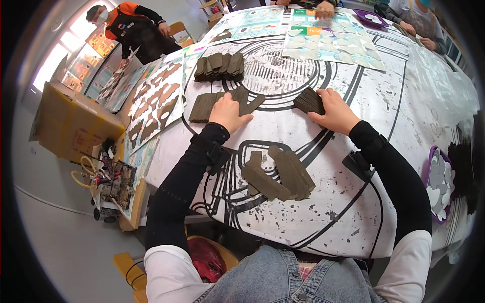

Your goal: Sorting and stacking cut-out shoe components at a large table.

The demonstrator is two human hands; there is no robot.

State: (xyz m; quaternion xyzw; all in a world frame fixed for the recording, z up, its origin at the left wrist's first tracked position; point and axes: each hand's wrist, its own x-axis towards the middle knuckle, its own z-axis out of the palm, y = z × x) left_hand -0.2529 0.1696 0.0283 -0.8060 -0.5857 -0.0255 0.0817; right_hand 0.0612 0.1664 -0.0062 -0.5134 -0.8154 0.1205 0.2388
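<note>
My left hand (230,115) rests on the near edge of a spread row of dark brown strips (202,107), its thumb stretched apart from the bent fingers. One loose strip (253,104) juts out to the right beside it. In my right hand (336,111), thumb and fingers close around a compact stack of similar strips (307,101). Closer to me, a loose pile of brown strips (283,174) overlaps at angles on the printed white cloth (323,222). Behind the left hand lies another thick bundle of strips (218,67).
At left, a sheet of brown cutouts (157,98) lies by a cardboard box (76,123) and a small wheeled device (113,182). A purple tray (438,187) with grey and white pieces stands right, near clear plastic (444,91). Other people work at the far side.
</note>
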